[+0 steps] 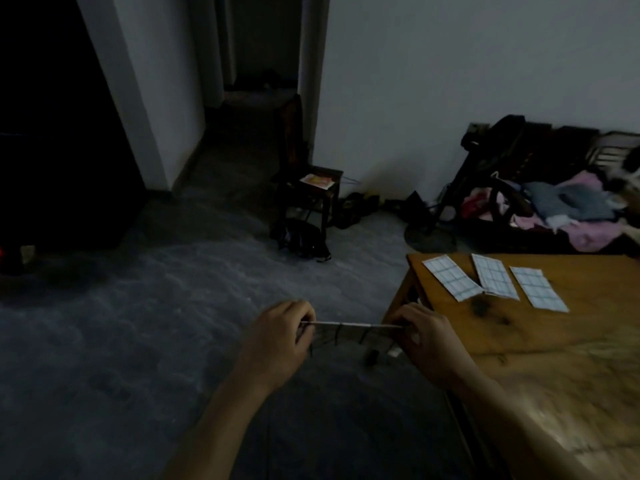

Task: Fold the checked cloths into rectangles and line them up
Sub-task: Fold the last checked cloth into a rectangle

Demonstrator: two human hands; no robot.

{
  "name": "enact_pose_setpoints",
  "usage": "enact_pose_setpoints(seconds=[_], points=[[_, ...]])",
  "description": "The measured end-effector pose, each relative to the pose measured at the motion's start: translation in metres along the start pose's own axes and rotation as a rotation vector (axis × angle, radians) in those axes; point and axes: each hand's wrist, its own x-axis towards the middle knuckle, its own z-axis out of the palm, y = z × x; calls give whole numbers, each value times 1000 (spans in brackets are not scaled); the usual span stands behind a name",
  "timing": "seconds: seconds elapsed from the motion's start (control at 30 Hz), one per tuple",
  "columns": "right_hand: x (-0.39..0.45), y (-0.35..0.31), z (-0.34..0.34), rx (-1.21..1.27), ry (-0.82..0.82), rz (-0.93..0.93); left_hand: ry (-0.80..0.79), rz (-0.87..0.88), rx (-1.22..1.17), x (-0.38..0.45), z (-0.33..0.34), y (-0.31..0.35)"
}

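Observation:
A checked cloth (353,332) hangs stretched between my two hands, over the floor just left of the wooden table (554,341). My left hand (280,336) pinches its left top corner. My right hand (420,336) pinches the right top corner, near the table's edge. The cloth's top edge is taut and the rest hangs down in shadow. Three folded checked cloths lie side by side near the table's far edge: the left one (452,278), the middle one (494,276) and the right one (538,289). The left and middle ones touch at their near ends.
A dark wooden chair (308,188) with a paper on its seat stands by the wall ahead, with a dark bag beneath it. A pile of clothes (561,209) lies on furniture behind the table. A dim doorway opens at the back.

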Motion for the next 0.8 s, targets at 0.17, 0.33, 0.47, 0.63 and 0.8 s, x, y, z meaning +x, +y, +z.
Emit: enact_pose_setpoints(seconds=[0.17,0.33,0.47,0.63,0.8], points=[[73,21,8,19,51,93,-67,34,-36,80,12,-48],[165,54,14,98,89,114,-77,47,-14,177,22,-86],[234,79,5,109,101,147,-99,75,-8,258,25,-106],[309,126,1,132,146,115,-140,140,27,346,41,-129],[367,164,3,101,217,180,-247,189,23,426,67,-159]])
